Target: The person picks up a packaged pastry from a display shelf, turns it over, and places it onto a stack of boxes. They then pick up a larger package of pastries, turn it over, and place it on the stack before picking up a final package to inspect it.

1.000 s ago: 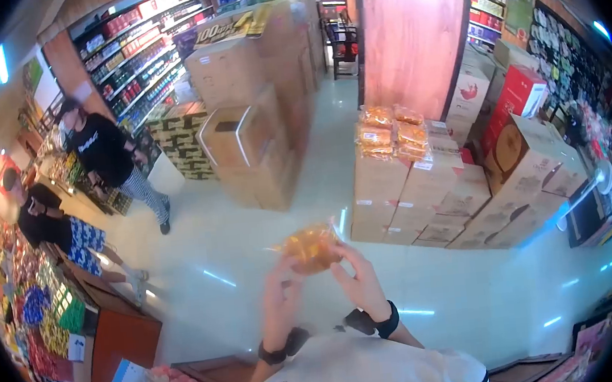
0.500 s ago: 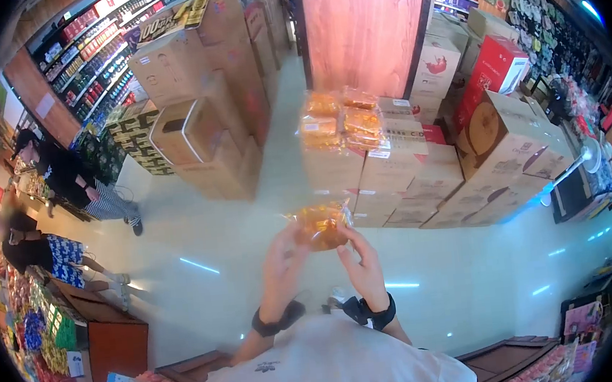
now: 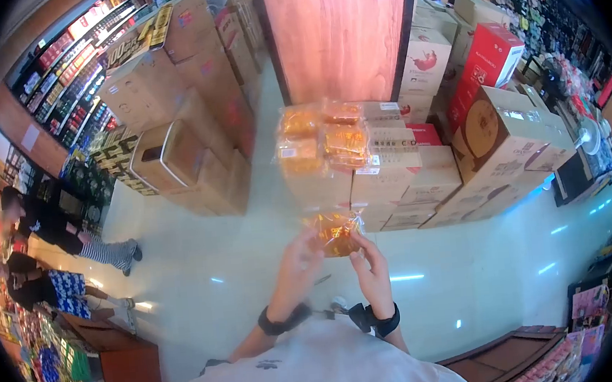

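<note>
In front of my chest I hold an orange packet point(image 3: 337, 233) in clear, shiny wrapping with yellow marks on it. My left hand point(image 3: 300, 264) is closed on its left edge, slightly blurred. On the other side, my right hand point(image 3: 372, 264) pinches the right edge between thumb and fingers. Beyond the held packet, several similar orange packets point(image 3: 346, 142) lie in two columns on top of cardboard boxes point(image 3: 383, 171). Each of my wrists wears a black band.
Tall stacked cartons point(image 3: 196, 99) stand to the left, before lit shelves point(image 3: 68, 95). A wood-panel pillar point(image 3: 336, 35) rises ahead. More boxes point(image 3: 501, 137) and a red carton point(image 3: 481, 66) are on the right. Two people point(image 3: 54, 227) stand at far left. The pale floor point(image 3: 214, 301) is glossy.
The view has shifted, so the boxes and loose packets appear further left. The packet stays between both hands, tilted a little differently. The people at left have changed posture.
</note>
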A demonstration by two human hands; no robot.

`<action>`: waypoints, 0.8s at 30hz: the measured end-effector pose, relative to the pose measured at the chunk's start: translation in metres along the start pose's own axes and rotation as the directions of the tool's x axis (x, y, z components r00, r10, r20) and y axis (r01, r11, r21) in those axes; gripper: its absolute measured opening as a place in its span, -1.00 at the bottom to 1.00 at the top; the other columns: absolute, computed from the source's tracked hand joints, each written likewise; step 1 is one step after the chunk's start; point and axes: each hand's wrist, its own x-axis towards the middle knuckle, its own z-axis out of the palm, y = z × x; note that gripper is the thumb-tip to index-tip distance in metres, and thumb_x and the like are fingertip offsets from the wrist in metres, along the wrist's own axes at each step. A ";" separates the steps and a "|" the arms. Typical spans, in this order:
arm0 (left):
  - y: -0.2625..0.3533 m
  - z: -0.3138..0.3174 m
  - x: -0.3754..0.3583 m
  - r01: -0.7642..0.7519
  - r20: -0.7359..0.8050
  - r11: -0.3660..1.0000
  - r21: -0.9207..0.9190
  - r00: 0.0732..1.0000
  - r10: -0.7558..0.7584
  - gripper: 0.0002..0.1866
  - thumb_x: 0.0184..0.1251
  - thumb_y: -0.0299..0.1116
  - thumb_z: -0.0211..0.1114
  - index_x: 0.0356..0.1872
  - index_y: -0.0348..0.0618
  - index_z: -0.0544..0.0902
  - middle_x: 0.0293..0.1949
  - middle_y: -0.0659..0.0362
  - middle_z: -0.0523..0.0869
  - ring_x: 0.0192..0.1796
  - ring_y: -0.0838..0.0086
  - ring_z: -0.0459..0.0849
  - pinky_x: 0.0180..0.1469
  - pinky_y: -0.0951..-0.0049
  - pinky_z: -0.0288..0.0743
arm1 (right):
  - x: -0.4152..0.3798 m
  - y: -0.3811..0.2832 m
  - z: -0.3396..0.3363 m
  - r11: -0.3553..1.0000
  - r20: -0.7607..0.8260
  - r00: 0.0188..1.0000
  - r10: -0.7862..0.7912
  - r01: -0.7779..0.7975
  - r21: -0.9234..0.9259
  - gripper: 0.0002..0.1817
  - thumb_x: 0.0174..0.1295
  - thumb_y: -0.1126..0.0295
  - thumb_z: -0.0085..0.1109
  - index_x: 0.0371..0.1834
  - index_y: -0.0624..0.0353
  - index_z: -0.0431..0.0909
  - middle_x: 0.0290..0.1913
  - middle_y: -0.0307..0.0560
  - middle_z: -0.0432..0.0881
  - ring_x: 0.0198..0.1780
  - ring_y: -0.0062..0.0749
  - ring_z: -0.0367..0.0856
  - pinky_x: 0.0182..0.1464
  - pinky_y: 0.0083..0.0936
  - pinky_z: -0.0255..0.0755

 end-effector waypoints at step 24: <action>-0.079 -0.099 0.295 -0.132 0.015 0.971 -0.197 0.990 0.138 -0.38 0.40 -0.40 0.20 0.43 -0.24 0.19 0.39 0.07 0.37 0.38 0.42 0.38 0.00 0.56 0.43 | 0.270 0.012 0.136 0.976 -0.058 0.995 0.082 -0.092 -0.198 -0.61 0.36 0.48 0.06 0.25 0.25 0.48 0.12 -0.06 0.60 0.14 -0.43 0.53 0.19 -0.52 0.36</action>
